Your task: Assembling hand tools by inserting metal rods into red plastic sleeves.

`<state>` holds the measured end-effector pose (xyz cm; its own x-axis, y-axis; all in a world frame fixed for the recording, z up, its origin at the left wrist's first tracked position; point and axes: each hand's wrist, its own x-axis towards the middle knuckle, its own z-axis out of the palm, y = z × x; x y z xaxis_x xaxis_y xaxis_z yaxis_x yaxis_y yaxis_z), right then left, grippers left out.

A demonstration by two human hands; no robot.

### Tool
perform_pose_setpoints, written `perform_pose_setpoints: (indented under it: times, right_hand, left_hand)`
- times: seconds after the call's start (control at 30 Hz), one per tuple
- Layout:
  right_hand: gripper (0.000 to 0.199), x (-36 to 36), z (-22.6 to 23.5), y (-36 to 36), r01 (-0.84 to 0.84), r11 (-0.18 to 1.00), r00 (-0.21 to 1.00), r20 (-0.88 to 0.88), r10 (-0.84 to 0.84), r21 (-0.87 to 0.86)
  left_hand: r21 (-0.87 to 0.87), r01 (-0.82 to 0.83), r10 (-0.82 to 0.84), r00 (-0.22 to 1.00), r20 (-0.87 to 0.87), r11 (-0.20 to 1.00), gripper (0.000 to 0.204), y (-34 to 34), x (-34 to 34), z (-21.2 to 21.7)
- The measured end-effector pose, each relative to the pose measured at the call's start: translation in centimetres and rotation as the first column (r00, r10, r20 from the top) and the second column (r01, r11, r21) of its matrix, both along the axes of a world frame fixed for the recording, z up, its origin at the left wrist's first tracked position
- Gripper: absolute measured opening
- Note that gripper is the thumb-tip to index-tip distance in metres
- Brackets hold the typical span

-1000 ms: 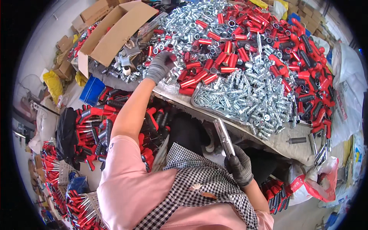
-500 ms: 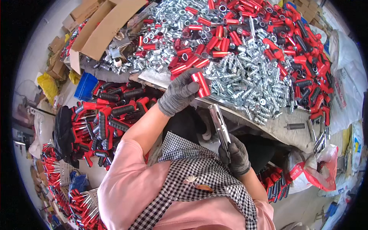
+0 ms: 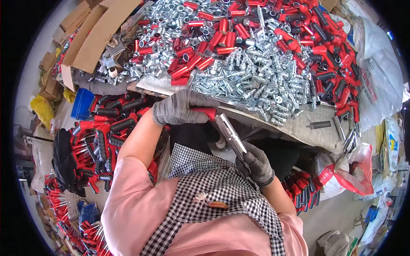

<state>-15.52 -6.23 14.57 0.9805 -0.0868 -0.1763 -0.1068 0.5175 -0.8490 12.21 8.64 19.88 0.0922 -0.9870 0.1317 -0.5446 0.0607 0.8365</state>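
The left hand (image 3: 183, 106), in a grey knitted glove, is in front of the near edge of the bench (image 3: 294, 130). Its grip is closed around a short red tube (image 3: 206, 112), which lies almost level between the thumb and the fingers. The right hand (image 3: 255, 164), in a glove of the same grey kind, is lower and nearer to the body. Its grip is clenched on the lower end of a shiny metal tube (image 3: 229, 135), which leans up toward the left. The upper end of this metal tube is at the right end of the red one; from where I stand, I cannot tell if the two are touching.

On the bench I see a big heap of silvery metal fittings (image 3: 252, 81), with more red tubes (image 3: 188, 68) lying among them. To the right of the heap there are many red and black handles (image 3: 337, 55), and near the front edge lies a dark small cylinder (image 3: 319, 125). An open cardboard box (image 3: 100, 36) is at the far left. Below it is a blue bin (image 3: 82, 104), just beside a pile of red and black tools (image 3: 100, 147). The person wears a checked apron (image 3: 200, 183) over a pink shirt (image 3: 136, 196).
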Motion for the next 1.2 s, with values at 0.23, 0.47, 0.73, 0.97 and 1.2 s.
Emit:
perform_pose_setpoints:
  times: [0.23, 0.47, 0.73, 0.97, 1.2]
  right_hand:
    - [0.067, 0.6, 0.1, 0.6, -0.032, 0.992, 0.999, -0.024, 0.035, 0.121]
    - [0.068, 1.8, -1.8, 2.7, -0.029, 0.917, 0.998, 0.055, 0.007, 0.398]
    - [0.061, 2.9, -4.3, 4.2, -0.100, 0.901, 0.993, 0.103, 0.062, 0.422]
    - [0.039, 1.3, -4.1, -0.3, -0.345, 0.922, 0.935, 0.026, 0.354, -0.174]
    - [0.030, 1.6, 5.2, -15.3, -0.070, 0.034, 0.941, -0.077, -0.330, -0.997]
  left_hand:
    - [0.017, -0.205, 0.201, 0.935, -0.293, 0.979, 0.046, -1.0, -3.0, -1.5]
    - [-0.228, -0.395, 0.004, 0.508, -0.861, 0.890, 0.054, -3.1, -8.1, -7.1]
    - [-0.155, -0.211, -0.096, 0.268, -0.959, 0.965, 0.067, -3.4, -9.4, -6.1]
    - [0.013, -0.051, 0.027, 0.289, -0.957, 0.999, 0.065, -2.9, -11.6, -7.3]
    - [0.047, 0.107, 0.024, 0.203, -0.979, 0.993, 0.061, -2.9, -13.1, -8.3]
